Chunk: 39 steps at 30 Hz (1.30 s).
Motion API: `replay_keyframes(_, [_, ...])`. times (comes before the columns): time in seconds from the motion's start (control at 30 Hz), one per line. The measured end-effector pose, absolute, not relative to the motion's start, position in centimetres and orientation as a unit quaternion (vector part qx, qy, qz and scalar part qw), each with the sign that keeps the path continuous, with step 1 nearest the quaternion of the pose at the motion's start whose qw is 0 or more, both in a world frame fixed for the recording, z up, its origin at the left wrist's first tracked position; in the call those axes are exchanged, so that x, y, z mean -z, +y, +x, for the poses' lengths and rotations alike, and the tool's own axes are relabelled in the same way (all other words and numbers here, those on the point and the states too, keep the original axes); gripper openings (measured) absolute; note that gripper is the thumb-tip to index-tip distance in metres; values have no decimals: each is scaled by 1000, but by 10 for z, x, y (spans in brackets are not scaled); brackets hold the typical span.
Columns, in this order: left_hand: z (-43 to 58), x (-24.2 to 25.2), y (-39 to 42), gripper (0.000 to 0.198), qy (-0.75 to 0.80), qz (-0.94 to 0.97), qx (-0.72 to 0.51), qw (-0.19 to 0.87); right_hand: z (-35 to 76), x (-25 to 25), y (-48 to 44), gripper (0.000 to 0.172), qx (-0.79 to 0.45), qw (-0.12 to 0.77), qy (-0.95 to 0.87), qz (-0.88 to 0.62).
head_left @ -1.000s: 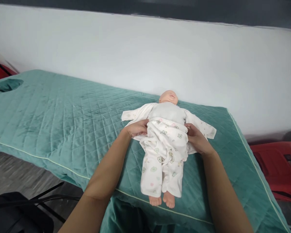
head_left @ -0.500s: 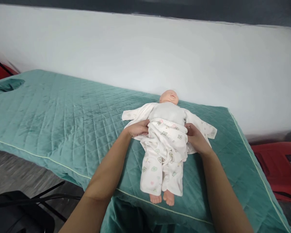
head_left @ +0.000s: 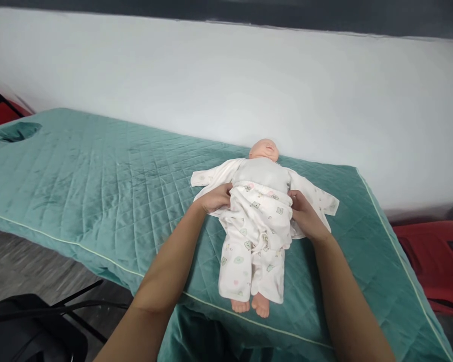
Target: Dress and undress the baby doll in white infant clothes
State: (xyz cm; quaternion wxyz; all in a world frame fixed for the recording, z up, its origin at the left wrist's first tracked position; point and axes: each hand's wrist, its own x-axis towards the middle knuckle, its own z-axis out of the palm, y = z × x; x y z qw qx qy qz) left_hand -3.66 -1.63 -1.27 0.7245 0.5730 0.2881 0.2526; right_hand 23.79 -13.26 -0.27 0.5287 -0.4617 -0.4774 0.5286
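A baby doll (head_left: 264,150) lies on its back on the green quilted bed cover, its head by the wall and its bare feet toward me. White printed pants (head_left: 262,216) cover its legs and reach up over its belly. The pale grey torso (head_left: 262,172) shows above the waistband. A white jacket (head_left: 221,173) lies spread open under it, sleeves out to both sides. My left hand (head_left: 216,198) grips the pants at the left side of the waist. At the opposite side, my right hand (head_left: 305,213) pinches the waistband; its fingertips are partly hidden.
The long bed (head_left: 109,171) runs along a white wall (head_left: 211,80) and has a hole (head_left: 18,131) at its far left end. A red case-like object (head_left: 434,261) stands off the right edge. A black chair-like object (head_left: 33,332) is at lower left.
Both hands keep their hold on the sides of the pants' waistband, with barely any movement. The doll's feet have shifted very slightly, and the camera view has moved a little.
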Motion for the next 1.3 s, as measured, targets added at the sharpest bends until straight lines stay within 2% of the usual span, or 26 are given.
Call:
replay_keyframes(0.17, [-36,12,-17,39,289,571,-260,723,238,6,-131,27,-504,520,-502,-474])
replay_keyframes(0.6, [-35,13,-18,26,350,587,-233,692,244,6,-131,14,-459,513,-492,-533])
replay_keyframes(0.8, [-32,12,-17,25,367,596,-231,676,248,8,-132,18,-503,508,-467,-521])
replay_keyframes(1.03, [-32,8,-20,27,362,607,-231,669,263,15,-131,31,-544,487,-478,-488])
replay_keyframes(1.3, [-32,8,-20,28,356,636,-228,645,254,12,-131,25,-493,480,-496,-530])
